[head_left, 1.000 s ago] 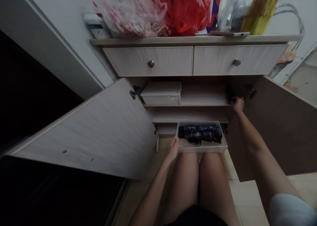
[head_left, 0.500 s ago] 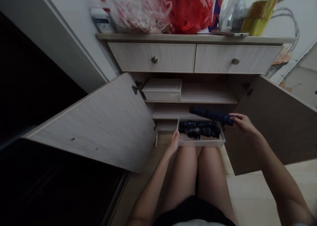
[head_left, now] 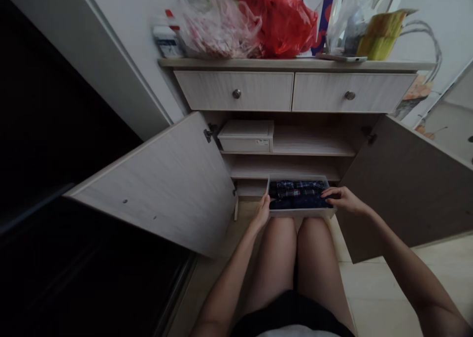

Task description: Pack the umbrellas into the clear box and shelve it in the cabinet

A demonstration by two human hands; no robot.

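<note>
A shallow whitish box [head_left: 300,213] rests at my knees, in front of the open cabinet. My left hand [head_left: 262,209] grips its left side, fingers wrapped on the wall. Several dark folded umbrellas lie side by side in the box; a plaid umbrella [head_left: 293,193] is in the middle, and a navy umbrella [head_left: 297,202] lies along the near side. My right hand [head_left: 342,199] is at the box's right end, its bent fingertips on the end of the navy umbrella. The fingertips partly cover that end.
Both cabinet doors stand open, the left door [head_left: 158,184] and the right door [head_left: 402,189] flanking me. A lidded white box [head_left: 246,136] sits on the upper shelf [head_left: 314,142]. Plastic bags, including a red bag [head_left: 284,26], a bottle [head_left: 168,41] and a phone [head_left: 343,58] are on top.
My right hand has lowered the navy umbrella from above the box into its near side, beside the plaid one. My left hand stays on the box. The view has shifted slightly.
</note>
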